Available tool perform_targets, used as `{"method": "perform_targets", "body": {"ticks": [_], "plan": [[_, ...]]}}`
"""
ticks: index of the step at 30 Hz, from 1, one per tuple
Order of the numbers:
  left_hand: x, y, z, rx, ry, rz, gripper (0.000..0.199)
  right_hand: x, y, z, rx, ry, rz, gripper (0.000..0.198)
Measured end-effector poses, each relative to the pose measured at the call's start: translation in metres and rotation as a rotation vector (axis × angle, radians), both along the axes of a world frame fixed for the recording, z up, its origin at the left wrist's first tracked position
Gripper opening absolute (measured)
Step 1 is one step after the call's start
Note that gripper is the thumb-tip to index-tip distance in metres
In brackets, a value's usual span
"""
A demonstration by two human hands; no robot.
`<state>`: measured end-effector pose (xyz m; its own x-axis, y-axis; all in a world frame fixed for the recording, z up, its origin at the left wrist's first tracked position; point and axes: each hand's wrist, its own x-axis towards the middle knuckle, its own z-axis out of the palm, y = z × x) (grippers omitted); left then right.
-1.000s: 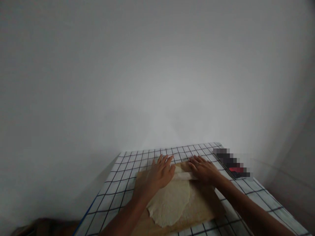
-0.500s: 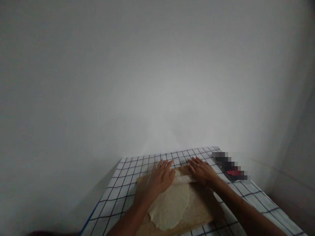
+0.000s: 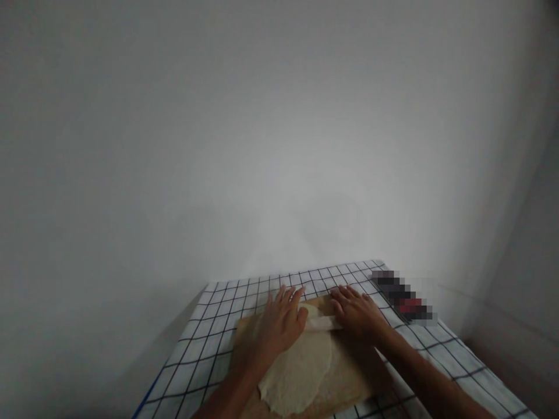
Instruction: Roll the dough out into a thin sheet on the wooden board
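A pale rolling pin [image 3: 322,323] lies crosswise over a thin, flattened sheet of dough [image 3: 297,378] on a wooden board [image 3: 345,381]. My left hand [image 3: 286,323] rests palm down over the pin's left part, with its fingers stretched out and spread. Flat over the right part is my right hand [image 3: 356,314], fingers pointing forward. Both pin ends are hidden under the hands. The dough has an uneven rim, and its far edge shows just beyond the pin.
A white tablecloth [image 3: 196,343] with a dark grid covers the table. Toward the right edge lies a blurred dark and red item [image 3: 404,299]. The plain wall [image 3: 279,145] rises directly behind the table.
The pin and both hands have come slightly toward me, baring a little more dough at the far side. The whole view has also shifted a bit.
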<state>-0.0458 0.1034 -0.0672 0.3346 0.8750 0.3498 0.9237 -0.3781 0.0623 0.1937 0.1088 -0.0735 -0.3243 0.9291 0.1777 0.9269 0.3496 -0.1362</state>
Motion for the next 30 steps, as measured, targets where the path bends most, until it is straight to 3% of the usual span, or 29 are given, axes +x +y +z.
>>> {"method": "perform_targets", "body": {"ticks": [7, 13, 21, 25, 30], "plan": [[0.002, -0.028, 0.006, 0.067, 0.019, -0.03, 0.049, -0.006, -0.047, 0.008, -0.016, 0.047, -0.059, 0.05], [0.0, -0.058, 0.016, 0.037, 0.054, -0.075, 0.049, -0.016, -0.082, 0.008, 0.228, 0.084, -0.092, 0.044], [0.004, -0.079, 0.033, -0.005, 0.089, 0.003, 0.047, -0.007, -0.052, 0.037, 0.098, 0.055, 0.027, 0.045], [0.012, -0.08, 0.024, 0.024, 0.078, 0.096, 0.048, -0.003, -0.038, 0.045, 0.081, 0.041, 0.14, 0.036], [0.018, -0.067, 0.012, 0.01, 0.036, 0.199, 0.051, -0.009, -0.026, 0.04, 0.051, 0.084, 0.157, 0.044]]}}
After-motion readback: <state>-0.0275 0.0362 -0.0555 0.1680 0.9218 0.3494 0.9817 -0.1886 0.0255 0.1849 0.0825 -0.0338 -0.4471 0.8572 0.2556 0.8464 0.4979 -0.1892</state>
